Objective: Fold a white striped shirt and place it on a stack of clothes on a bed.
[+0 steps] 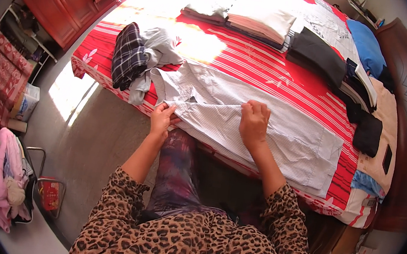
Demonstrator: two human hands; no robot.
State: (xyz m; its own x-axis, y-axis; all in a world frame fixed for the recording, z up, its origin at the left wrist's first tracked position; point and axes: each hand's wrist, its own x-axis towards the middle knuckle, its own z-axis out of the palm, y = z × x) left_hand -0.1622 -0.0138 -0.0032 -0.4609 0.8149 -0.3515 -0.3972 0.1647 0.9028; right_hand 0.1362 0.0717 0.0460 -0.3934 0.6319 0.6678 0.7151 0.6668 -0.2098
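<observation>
A white garment with thin grey stripes [290, 134] lies spread along the near edge of a bed with a red striped cover [235, 53]. My left hand [162, 118] pinches the garment's edge near its left end, between thumb and fingers. Over the middle of the garment, my right hand [254, 122] is closed on a fold of the cloth, which runs taut between the two hands; its fingertips are partly hidden. Just beyond my left hand, a dark plaid cloth [130, 57] rests beside a crumpled light grey garment [158, 43].
Folded light clothes [260, 21] are stacked at the bed's far side, with dark folded trousers [317, 57] to their right. A black phone [387, 159] lies on a beige cloth [368, 162] by the wooden headboard [405, 113]. A chair with piled clothes [6, 179] stands at lower left.
</observation>
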